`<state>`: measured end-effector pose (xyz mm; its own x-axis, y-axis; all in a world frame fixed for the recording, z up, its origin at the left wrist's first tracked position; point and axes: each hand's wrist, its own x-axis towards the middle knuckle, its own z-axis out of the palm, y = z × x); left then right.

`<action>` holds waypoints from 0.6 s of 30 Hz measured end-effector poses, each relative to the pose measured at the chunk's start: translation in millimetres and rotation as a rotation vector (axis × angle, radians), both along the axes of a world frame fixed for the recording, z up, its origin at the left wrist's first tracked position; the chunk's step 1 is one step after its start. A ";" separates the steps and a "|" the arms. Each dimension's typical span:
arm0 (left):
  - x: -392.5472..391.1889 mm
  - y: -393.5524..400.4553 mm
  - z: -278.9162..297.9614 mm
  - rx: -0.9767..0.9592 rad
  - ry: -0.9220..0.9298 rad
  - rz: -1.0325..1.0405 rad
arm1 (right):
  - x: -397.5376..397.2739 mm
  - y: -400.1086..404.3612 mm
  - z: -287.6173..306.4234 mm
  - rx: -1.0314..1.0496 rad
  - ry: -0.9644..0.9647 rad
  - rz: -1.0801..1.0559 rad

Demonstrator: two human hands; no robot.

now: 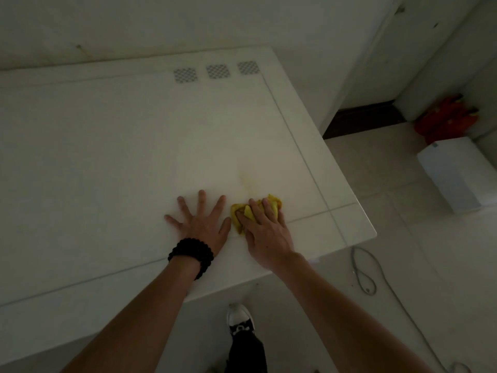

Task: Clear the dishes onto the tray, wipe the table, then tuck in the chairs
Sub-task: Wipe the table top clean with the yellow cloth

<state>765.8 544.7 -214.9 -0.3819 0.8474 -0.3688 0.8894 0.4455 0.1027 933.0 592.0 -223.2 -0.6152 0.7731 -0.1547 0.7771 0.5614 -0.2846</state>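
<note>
A white table (113, 146) fills most of the view. Near its front right corner lies a crumpled yellow cloth (274, 204). My right hand (265, 232) presses down on the cloth with fingers spread over it, covering its middle. My left hand (200, 223) lies flat on the bare tabletop just left of the cloth, fingers splayed; a black bead bracelet circles that wrist. A faint yellowish smear (248, 180) marks the surface just beyond the cloth. No dishes, tray or chairs are in view.
Three checkered squares (217, 71) sit near the table's far edge. On the floor to the right are a white box (454, 173), a red bundle (447, 118) and a grey cable (363, 273). My shoe (240, 319) is below the table's front edge.
</note>
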 end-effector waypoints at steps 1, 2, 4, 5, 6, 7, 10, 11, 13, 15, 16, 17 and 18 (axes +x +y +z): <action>-1.6 6.5 0.9 0.000 -0.004 0.009 | -4.2 8.3 0.4 -0.005 0.000 0.015; -2.7 11.4 2.1 -0.001 -0.004 0.017 | -7.3 14.5 0.4 -0.005 0.004 0.023; -6.3 21.9 3.5 -0.004 0.013 0.026 | -14.6 27.4 0.8 0.009 0.006 0.037; -8.1 25.7 3.1 -0.005 0.015 0.037 | -18.1 32.3 1.2 0.013 -0.001 0.044; -10.9 31.7 2.3 0.003 0.015 0.050 | -22.9 39.7 1.7 0.018 -0.008 0.052; -12.7 36.2 2.1 0.005 0.013 0.059 | -26.6 45.2 2.5 0.017 -0.014 0.056; -20.0 52.4 1.8 0.007 0.009 0.082 | -38.5 63.9 3.3 0.002 -0.011 0.078; -22.5 56.7 2.0 0.008 0.011 0.087 | -41.9 68.6 3.9 0.000 -0.005 0.083; -30.2 67.1 1.9 0.016 0.021 0.096 | -51.1 81.7 3.9 0.009 0.013 0.088; -40.2 78.3 2.3 0.023 0.025 0.107 | -62.5 97.2 4.0 0.028 0.026 0.082; -44.3 82.7 2.2 0.022 0.021 0.117 | -67.6 103.7 3.3 0.038 0.033 0.081; -50.7 90.2 2.0 0.024 0.020 0.129 | -75.3 113.7 3.3 0.040 0.032 0.083; -55.2 95.2 1.9 0.023 0.021 0.136 | -81.2 121.5 1.8 0.038 0.029 0.085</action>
